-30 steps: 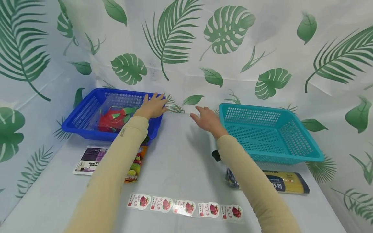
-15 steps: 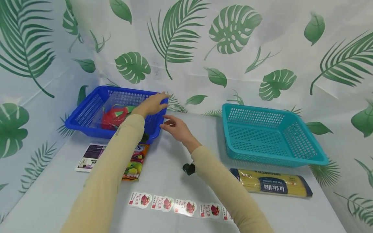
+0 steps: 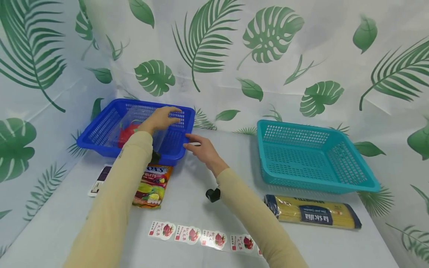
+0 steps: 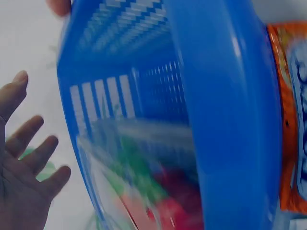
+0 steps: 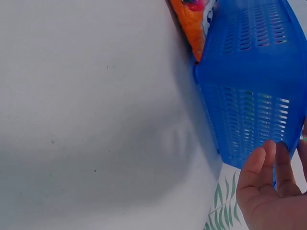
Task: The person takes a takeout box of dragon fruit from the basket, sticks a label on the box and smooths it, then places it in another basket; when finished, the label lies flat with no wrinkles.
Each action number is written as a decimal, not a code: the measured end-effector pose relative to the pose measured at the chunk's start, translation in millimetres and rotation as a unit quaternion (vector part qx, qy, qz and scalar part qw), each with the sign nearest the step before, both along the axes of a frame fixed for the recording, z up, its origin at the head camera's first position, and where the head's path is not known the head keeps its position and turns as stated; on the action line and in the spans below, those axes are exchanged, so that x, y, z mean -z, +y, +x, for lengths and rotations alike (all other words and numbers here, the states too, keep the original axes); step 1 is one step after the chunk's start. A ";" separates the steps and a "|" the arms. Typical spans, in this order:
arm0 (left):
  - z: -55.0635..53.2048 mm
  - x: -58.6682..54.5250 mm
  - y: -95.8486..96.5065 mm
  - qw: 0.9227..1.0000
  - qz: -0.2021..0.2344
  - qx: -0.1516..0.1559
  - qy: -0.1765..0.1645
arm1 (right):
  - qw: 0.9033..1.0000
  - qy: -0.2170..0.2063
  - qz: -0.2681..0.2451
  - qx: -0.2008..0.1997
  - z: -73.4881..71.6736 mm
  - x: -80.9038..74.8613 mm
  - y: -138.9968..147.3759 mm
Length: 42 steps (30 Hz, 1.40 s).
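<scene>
My left hand (image 3: 159, 118) is over the blue basket (image 3: 107, 149), fingers spread and nothing in them. In the left wrist view, the left hand (image 4: 29, 167) shows beside the basket's far rim. Inside the basket sits a clear plastic container (image 4: 103, 143) with a red, green-tipped fruit (image 3: 128, 134) that looks like dragon fruit; my left forearm partly hides it. My right hand (image 3: 202, 149) is at the basket's right rim, thumb and index fingertips right at the edge. In the right wrist view, its loosely bent fingers (image 5: 249, 175) overlap the basket's outer wall.
A fruit candy bag (image 3: 152, 188) and a dark-and-white packet (image 3: 99, 182) lie before the blue basket, partly behind my left sleeve. At right stand a teal basket (image 3: 301, 185) and a spaghetti pack (image 3: 315, 214). A strip of fruit stickers (image 3: 192, 234) lies in front.
My right hand has moved left from beside the teal basket to the blue basket's right rim. My left hand has drawn back leftward from that basket's far right corner.
</scene>
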<state>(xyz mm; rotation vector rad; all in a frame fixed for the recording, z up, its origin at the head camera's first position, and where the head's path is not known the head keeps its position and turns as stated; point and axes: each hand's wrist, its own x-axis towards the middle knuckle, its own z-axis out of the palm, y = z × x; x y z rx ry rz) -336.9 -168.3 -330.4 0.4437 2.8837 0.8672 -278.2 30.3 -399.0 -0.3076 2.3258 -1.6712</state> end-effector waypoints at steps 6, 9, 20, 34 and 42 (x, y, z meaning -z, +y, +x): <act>3.8 -0.4 -35.2 0.998 0.021 -0.050 -0.008 | 1.000 -0.011 0.005 0.008 -1.4 2.4 1.9; 8.7 -0.4 -55.5 0.996 0.021 -0.080 -0.019 | 1.000 -0.010 0.010 0.007 -2.2 4.4 2.3; 31.0 11.3 -115.9 0.980 -0.003 -0.170 -0.100 | 1.000 -0.009 0.029 0.005 -3.7 5.8 0.7; 36.1 20.0 -117.6 0.977 0.022 -0.138 -0.159 | 0.999 -0.019 0.025 0.004 -2.4 4.8 -1.3; 36.1 20.4 -111.9 0.982 0.059 -0.087 -0.160 | 1.000 -0.018 0.021 0.001 -3.0 4.2 -1.9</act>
